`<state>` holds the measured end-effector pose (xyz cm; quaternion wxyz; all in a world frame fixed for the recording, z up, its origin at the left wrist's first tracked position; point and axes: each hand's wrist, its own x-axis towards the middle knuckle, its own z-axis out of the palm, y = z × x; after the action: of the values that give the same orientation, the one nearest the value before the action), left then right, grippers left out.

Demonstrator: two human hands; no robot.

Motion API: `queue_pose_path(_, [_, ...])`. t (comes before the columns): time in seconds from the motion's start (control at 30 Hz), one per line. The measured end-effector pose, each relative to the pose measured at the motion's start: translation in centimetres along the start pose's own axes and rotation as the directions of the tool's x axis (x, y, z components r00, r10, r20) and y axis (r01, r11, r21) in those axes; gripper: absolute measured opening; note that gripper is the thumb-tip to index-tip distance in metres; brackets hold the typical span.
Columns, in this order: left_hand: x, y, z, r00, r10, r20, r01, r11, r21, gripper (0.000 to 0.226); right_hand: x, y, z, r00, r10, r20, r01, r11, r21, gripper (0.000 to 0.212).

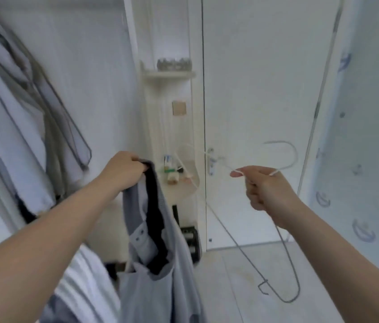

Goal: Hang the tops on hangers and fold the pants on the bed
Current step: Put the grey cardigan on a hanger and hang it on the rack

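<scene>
My left hand (123, 170) grips the dark collar of a light grey-blue top (158, 264), which hangs down from it at centre. A buttoned placket shows on the top. My right hand (265, 187) holds a thin wire hanger (286, 259) near its neck. Its white hook curves up to the right of my fingers, and its grey frame hangs down toward the floor. The hanger and the top are apart.
Pale garments on hangers (20, 117) fill the left side. A narrow white shelf unit (172, 127) with small items stands ahead, beside a white door with a handle (211, 159). A patterned curtain (365, 136) hangs on the right.
</scene>
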<state>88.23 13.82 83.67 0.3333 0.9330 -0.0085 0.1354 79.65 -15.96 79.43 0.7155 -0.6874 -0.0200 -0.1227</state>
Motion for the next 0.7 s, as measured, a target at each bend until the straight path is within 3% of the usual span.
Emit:
queue_pose_path(0.17, [-6.0,-3.4,6.9,0.987,-0.043,0.156,0.047,0.999,-0.016,0.020,-11.5,6.9,-3.1,0.998,-0.033,0.056,0.031,0.999,0.037,0.032])
queue_pose_path(0.27, [-9.1,-4.7,10.2,0.965,-0.112,0.238,0.128,0.990,-0.054,0.020,-17.9,10.7,-3.4,1.000,-0.009,0.012,0.009,1.000,-0.008,0.038])
queue_pose_path(0.4, [-12.9,-5.6,13.5,0.944,-0.167,0.283,0.219,0.962,-0.164,0.016,-23.2,14.6,-3.6,0.993,0.118,0.012,-0.113,0.971,-0.211,0.019])
queue_pose_path(0.47, [-14.4,-5.3,14.4,0.936,-0.162,0.313,0.227,0.956,-0.185,0.017,-24.2,15.6,-4.0,0.984,0.174,0.031,-0.158,0.944,-0.290,0.025])
queue_pose_path(0.6, [-16.9,-3.5,14.2,0.944,-0.027,0.328,0.076,0.988,-0.136,0.019,-24.2,15.1,-4.4,0.981,0.177,0.075,-0.133,0.906,-0.402,0.028])
queue_pose_path(0.7, [-18.7,-1.2,13.4,0.909,0.110,0.402,-0.077,0.992,-0.099,0.016,-22.6,14.1,-3.8,0.981,0.142,0.134,-0.072,0.902,-0.425,0.019])
